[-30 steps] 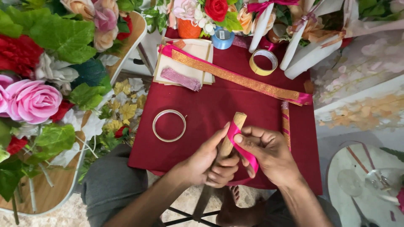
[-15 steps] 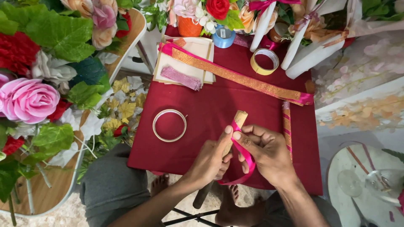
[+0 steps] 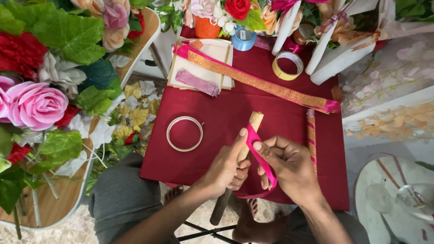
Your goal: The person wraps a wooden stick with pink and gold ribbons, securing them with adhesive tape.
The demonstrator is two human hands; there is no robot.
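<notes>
My left hand (image 3: 227, 168) grips a wooden stick (image 3: 254, 121) that slants over the dark red cloth (image 3: 217, 113); its pale tip points up and right, its dark lower end hangs below the table edge. A pink ribbon (image 3: 260, 153) runs around the stick just under the tip. My right hand (image 3: 289, 167) pinches that ribbon with thumb and forefinger, and a loop of it trails down below my fingers. A metal ring (image 3: 184, 133) lies on the cloth to the left of my left hand.
A long orange glitter strip on pink ribbon (image 3: 257, 83) crosses the cloth. Behind lie cards with a pink glitter piece (image 3: 197, 82), a yellow tape roll (image 3: 287, 65) and a blue tape roll (image 3: 243, 38). Artificial flowers (image 3: 36, 104) crowd the left; white wrapped cones (image 3: 325, 54) stand right.
My hands have shifted slightly up the stick, and the pink ribbon now sits closer to the pale tip, drawn tighter, with its loop hanging lower.
</notes>
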